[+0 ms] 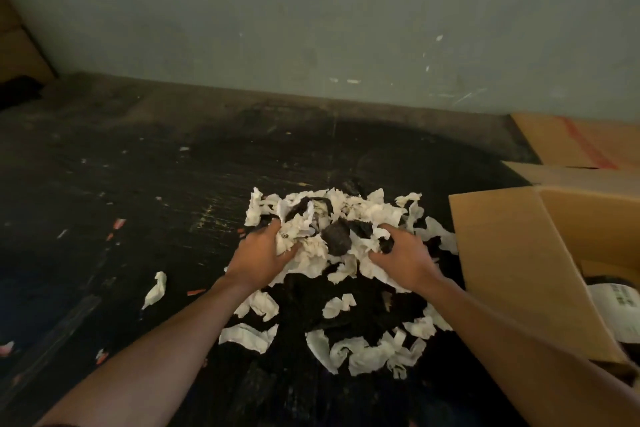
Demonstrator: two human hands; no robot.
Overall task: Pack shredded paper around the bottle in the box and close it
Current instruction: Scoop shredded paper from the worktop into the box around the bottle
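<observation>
A heap of white shredded paper (349, 208), mixed with a few black scraps, lies on the dark floor in the middle of the view. My left hand (261, 255) grips a bunch of shreds at the heap's left side. My right hand (403, 258) curls around shreds at its right side. An open cardboard box (512, 253) stands at the right edge, its flap toward the heap. Inside it, low at the right, part of a bottle with a white label (620, 302) shows; most of the bottle is hidden by the box wall.
Loose white shreds (363, 354) are scattered on the floor between my forearms. A single strip (156, 289) lies to the left. A flattened cardboard sheet (581, 139) leans at the far right by the green wall. Small pink scraps dot the floor at the left.
</observation>
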